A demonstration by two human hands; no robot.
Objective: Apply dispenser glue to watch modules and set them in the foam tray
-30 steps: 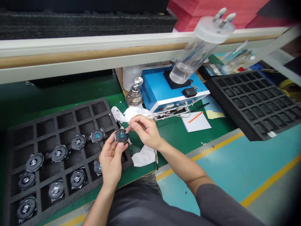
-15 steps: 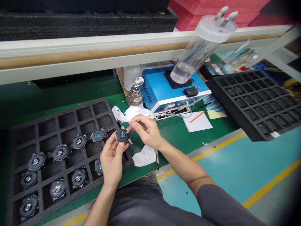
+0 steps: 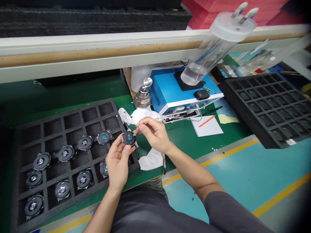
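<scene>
My left hand (image 3: 119, 163) grips a round dark watch body (image 3: 129, 138) by its edge, its face with blue marks turned up. Between the fingertips of my right hand (image 3: 155, 134) is a thin pen-like tool (image 3: 135, 133), its tip at the upper right rim of the watch. A thin tube (image 3: 170, 117) runs from this hand towards the blue machine (image 3: 165, 89). Left of my hands lies a black foam tray (image 3: 54, 125) with square compartments, several of which hold similar round watch bodies (image 3: 66, 153).
A glass bottle (image 3: 142, 97) and white cloths (image 3: 152, 160) are near my hands. A clear cylinder (image 3: 206, 53) leans over the machine. White paper with an orange stick (image 3: 207, 121) lies to the right, beyond it another black foam tray (image 3: 267, 110). A shelf beam (image 3: 97, 55) crosses behind.
The whole scene has shifted slightly to the right in view. Both hands keep their hold, with the tool tip still at the watch's upper right rim.
</scene>
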